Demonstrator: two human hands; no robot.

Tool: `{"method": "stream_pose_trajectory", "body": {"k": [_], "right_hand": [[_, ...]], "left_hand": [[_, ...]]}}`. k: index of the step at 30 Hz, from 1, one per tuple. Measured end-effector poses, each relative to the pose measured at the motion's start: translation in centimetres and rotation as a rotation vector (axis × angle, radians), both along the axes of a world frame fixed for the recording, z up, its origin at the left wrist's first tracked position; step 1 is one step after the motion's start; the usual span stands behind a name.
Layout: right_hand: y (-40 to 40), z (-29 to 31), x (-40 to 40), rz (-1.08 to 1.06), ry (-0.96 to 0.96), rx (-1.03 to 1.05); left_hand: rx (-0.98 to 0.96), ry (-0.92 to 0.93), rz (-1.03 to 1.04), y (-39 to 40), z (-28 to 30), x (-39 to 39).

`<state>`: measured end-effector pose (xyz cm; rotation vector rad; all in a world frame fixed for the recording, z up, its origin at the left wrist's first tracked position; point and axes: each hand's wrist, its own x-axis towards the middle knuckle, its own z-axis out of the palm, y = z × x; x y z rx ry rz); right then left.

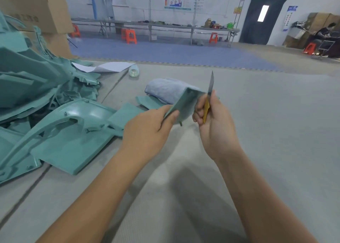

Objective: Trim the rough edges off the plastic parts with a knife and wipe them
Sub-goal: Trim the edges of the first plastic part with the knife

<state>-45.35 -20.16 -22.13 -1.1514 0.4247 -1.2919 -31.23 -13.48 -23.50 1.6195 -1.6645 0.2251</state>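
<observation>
Both grips were closed on things: our left hand (147,130) pinched the near edge of a small flat teal plastic part (185,103) between thumb and fingers, lifted clear of the grey bench (257,132), and our right hand (213,121) curled round the yellow-handled utility knife (208,99). We held the knife upright, its long steel blade pointing up and away, just beside the right edge of the part; whether blade and plastic touched we could not tell. Beyond the part, on the bench, lay a folded grey-blue cloth (165,89), with another flat teal piece (149,102) at its near left side. On the left rose a heap of large teal moulded plastic shells (55,114). Farther off lay a white sheet of paper (112,66) and a roll of clear tape (133,71), and cardboard boxes (33,7) stood behind the heap.
</observation>
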Motion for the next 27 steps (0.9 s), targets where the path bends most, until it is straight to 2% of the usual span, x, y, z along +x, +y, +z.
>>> {"method": "stream_pose_trajectory", "body": {"k": [6, 14, 27], "right_hand": [[-0.3, -1.6, 0.5, -0.054, 0.146, 0.020], [1.2, -3.0, 2.4, 0.045, 0.167, 0.004], [2.9, -2.3, 2.4, 0.084, 0.301, -0.200]], "left_hand": [[0.212, 0.023, 0.120, -0.3, -4.0, 0.5], [-0.019, 0.210, 0.096, -0.7, -5.4, 1.5], [-0.145, 0.250, 0.032, -0.4, -5.0, 1.4]]}}
